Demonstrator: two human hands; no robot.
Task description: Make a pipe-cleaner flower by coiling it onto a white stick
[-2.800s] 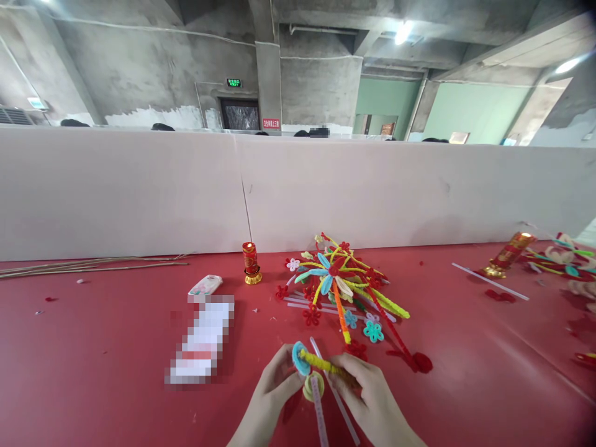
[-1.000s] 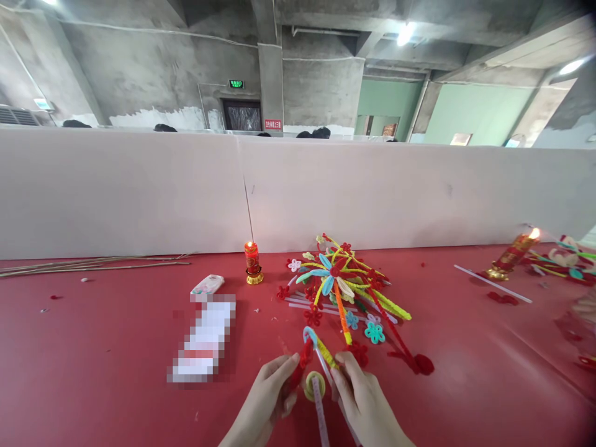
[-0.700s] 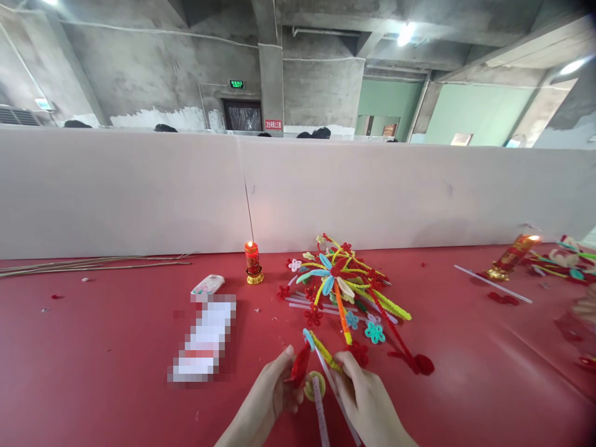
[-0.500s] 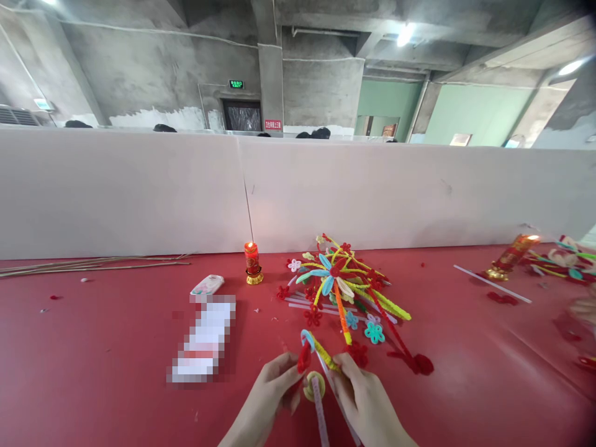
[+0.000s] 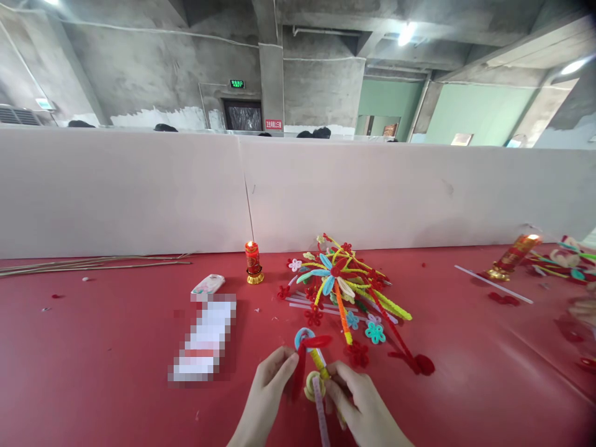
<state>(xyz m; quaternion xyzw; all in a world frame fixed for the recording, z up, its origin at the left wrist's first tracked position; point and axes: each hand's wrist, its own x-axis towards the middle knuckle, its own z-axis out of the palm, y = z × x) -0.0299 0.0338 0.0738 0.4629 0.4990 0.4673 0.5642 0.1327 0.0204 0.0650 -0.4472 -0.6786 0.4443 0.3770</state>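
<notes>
Yellow stem [image 5: 318, 360] is pinched by the right hand [image 5: 352, 392], left hand [image 5: 271, 380] pinching red strip [image 5: 318, 341], fingers angled inward.

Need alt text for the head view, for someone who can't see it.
A person's right hand holds a yellow fuzzy stem near a blue loop, the left hand at a red strip. Beyond, on the red table, a lit candle stands left of piled fuzzy flowers.

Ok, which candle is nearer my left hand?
The left candle, beyond your left hand, left of the flower pile; the right candle is farther, right of it.
</notes>
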